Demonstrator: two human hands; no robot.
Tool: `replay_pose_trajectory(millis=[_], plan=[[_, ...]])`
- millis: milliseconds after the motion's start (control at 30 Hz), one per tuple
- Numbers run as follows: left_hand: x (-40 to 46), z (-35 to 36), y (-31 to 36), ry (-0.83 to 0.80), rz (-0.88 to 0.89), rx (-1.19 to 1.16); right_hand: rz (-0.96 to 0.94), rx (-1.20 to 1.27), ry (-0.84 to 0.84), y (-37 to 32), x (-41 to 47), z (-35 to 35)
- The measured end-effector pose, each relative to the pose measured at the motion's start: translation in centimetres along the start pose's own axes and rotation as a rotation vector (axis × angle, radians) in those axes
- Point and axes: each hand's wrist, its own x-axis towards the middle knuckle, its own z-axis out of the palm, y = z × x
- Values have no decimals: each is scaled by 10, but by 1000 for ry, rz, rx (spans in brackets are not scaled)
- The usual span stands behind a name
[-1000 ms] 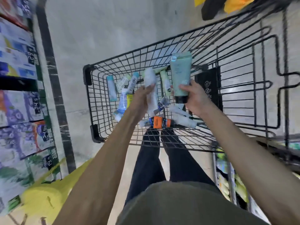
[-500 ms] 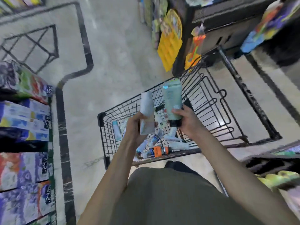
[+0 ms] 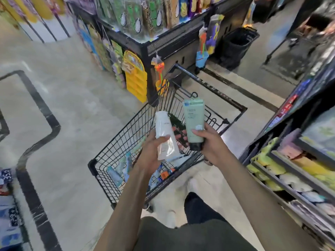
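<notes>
shop aisle | left hand grips white tube | right hand grips green tube

Formerly low inside the cart, now up above its rim: white tube and green tube.

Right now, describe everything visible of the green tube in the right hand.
The green tube is pale green, soft-looking plastic, with a flat crimped end on top and a black cap at the bottom. Its print is too blurred to read. It stands nearly upright, cap down, above the wire cart. The right hand grips its lower half, thumb on the front. It does not touch the white tube.
</notes>
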Motion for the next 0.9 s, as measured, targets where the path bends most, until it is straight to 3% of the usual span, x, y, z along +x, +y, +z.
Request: replay_pose_trajectory(millis=[333, 567, 900], plan=[[-45, 104, -47, -326, -98, 136, -249, 93, 260, -16, -125, -75], [-66, 183, -123, -530, -181, 212, -380, 188, 436, -27, -230, -146], [-137, 281, -235, -644, -260, 282, -451, 245, 581, -19, -369, -257]])
